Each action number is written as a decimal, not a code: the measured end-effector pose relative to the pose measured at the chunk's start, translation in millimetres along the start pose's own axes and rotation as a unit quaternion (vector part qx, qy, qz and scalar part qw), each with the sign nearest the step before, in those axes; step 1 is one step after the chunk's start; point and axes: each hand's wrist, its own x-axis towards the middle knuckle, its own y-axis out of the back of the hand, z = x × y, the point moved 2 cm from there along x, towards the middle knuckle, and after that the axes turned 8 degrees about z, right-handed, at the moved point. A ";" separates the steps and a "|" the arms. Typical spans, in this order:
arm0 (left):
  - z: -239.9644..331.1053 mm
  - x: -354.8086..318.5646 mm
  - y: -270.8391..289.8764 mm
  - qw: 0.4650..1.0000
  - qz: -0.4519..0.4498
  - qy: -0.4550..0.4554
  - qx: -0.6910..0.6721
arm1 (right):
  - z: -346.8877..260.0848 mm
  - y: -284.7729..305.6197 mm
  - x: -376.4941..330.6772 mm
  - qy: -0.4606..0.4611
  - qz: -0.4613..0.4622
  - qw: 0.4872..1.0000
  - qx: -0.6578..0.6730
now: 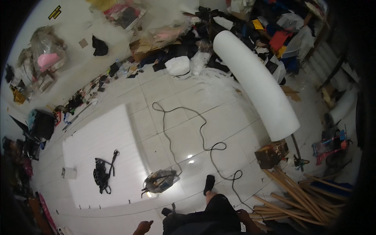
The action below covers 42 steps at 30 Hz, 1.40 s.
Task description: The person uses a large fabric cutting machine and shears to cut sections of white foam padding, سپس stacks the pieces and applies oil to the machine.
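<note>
Both left grip (144, 226) and right grip (243, 216), closure I cannot tell, have the corded device (159, 181) lying ahead, untouched.

No lettering or number could be made out for certain. The one thing that looked like a sign was a small black-and-yellow sticker (55, 12) high on the pale wall (74, 21), near the upper left of the view; it sat at a slant, made up of two short parallel strips side by side, and whatever was printed on it was too small and blurred to tell. A faint patch (87, 25) showed on the same wall to its right and a little lower, too washed out to tell whether it was writing, a drawing or a smudge. Below that patch, a small brownish square (83, 43) stood out, its surface too coarse in the view to show any print.
</note>
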 end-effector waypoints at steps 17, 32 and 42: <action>310.6 49.1 18.4 0.958 -0.161 0.038 -0.235 | -412.1 173.1 169.1 0.233 0.098 0.953 -0.167; 493.3 297.1 403.3 0.898 0.081 0.066 -0.428 | -762.2 132.1 290.7 0.091 0.019 0.995 -0.033; 626.2 394.7 504.2 0.869 0.062 0.100 -0.480 | -1020.6 152.3 487.6 0.124 -0.106 0.963 -0.214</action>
